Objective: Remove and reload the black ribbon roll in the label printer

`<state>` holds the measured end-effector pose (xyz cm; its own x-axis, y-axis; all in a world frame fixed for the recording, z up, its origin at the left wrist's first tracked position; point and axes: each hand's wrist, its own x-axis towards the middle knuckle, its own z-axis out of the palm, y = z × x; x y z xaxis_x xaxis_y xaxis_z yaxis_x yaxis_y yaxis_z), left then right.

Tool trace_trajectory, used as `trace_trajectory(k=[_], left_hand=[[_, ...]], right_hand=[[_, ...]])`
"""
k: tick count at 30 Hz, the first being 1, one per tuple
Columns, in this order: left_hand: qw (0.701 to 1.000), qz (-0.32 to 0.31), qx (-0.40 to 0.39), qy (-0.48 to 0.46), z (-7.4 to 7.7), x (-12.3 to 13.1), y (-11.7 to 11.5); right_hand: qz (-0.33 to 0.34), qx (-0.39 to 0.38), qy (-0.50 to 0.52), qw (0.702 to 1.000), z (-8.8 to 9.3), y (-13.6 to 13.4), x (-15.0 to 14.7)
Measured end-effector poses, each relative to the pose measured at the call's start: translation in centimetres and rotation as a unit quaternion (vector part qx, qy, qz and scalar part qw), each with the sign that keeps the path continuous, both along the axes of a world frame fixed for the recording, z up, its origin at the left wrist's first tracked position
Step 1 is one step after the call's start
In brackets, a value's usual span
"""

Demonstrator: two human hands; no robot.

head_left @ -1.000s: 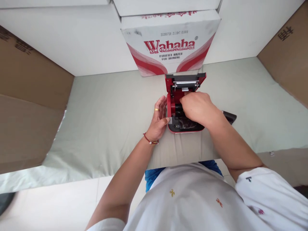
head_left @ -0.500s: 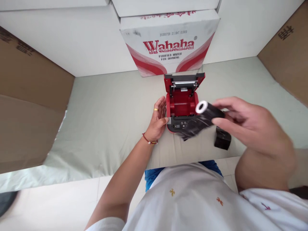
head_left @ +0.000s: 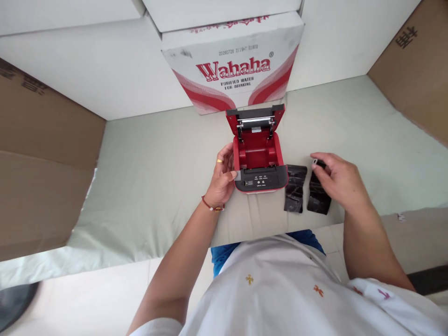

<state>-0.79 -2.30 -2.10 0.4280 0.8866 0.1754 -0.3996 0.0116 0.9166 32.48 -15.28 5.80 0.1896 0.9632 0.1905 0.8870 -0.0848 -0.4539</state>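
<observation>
A small red and black label printer (head_left: pixel 261 179) stands on the cloth with its lid (head_left: pixel 256 113) raised, and its red inner bay holds nothing. My left hand (head_left: pixel 222 175) grips the printer's left side, thumb on the front corner and fingers along the wall. To the right of the printer, my right hand (head_left: pixel 339 177) is closed around the top end of a black roll (head_left: pixel 319 193), whose pale core end shows by the fingertips. A shiny black strip (head_left: pixel 295 189) lies flat between that roll and the printer.
A Wahaha water carton (head_left: pixel 234 70) stands right behind the printer, against white boxes (head_left: pixel 136 70). Brown cardboard (head_left: pixel 45 163) borders the left side, and another brown box (head_left: pixel 416 70) the right. Pale green cloth (head_left: pixel 157 177) covers the table; its front edge is close to my body.
My right hand has come down to the table from above the printer's front right. The black strip that trailed over the printer is off it. My left hand still holds the printer.
</observation>
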Motion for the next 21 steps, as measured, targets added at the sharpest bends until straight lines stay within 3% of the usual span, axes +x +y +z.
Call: trace_trajectory(k=[2, 6, 13, 16, 19, 21], left_hand=[[1.000, 0.003, -0.009, -0.008, 0.0, 0.0, 0.0], [1.000, 0.001, -0.012, -0.019, 0.0, 0.1, 0.0], [0.999, 0.005, -0.011, -0.031, -0.1, 0.3, 0.1], [1.000, 0.010, -0.011, -0.027, -0.1, 0.3, 0.2], [1.000, 0.007, -0.012, -0.024, -0.2, 0.3, 0.2], [1.000, 0.006, -0.009, -0.023, -0.3, 0.3, 0.3]], right_hand=[[-0.036, 0.024, -0.060, 0.997, -1.0, -0.2, 1.5], [-0.056, -0.059, -0.106, 0.991, -2.5, -0.6, 3.6], [0.007, -0.078, -0.069, 0.995, -2.7, 0.7, 0.9], [-0.019, -0.093, -0.089, 0.992, -1.1, 0.8, 1.2], [-0.045, -0.077, -0.131, 0.987, 2.1, 0.1, 1.9], [-0.018, -0.038, -0.153, 0.987, 4.2, -0.3, 1.6]])
